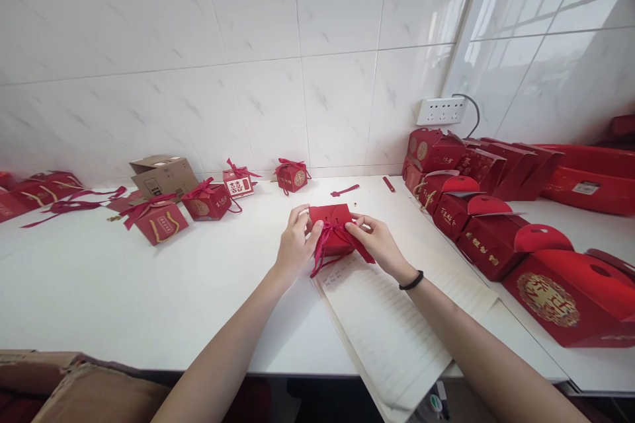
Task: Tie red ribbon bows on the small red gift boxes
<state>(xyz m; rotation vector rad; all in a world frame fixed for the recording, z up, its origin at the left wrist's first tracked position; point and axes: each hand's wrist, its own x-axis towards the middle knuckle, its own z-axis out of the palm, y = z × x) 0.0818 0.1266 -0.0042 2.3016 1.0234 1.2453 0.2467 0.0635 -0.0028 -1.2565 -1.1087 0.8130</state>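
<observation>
Between my hands, near the middle of the table, is a small red gift box (329, 213) with slots in its top flap. A dark pink ribbon (329, 232) is tied in a bow across its front, with tails hanging down. My left hand (298, 238) is closed around the box's left side, its thumb near the bow. On the right, my right hand (376, 241) pinches the ribbon by the box's upper right edge, its other fingers partly hidden. Beneath the box's front edge lies the top of a lined notebook (387, 317).
Red gift boxes with ribbons (206, 201) and a brown carton (166, 177) stand at the left. A row of larger red boxes (491, 244) lines the right, before a red basin (590, 172). A ribbon piece (344, 190) lies near the wall, below a power strip (440, 110).
</observation>
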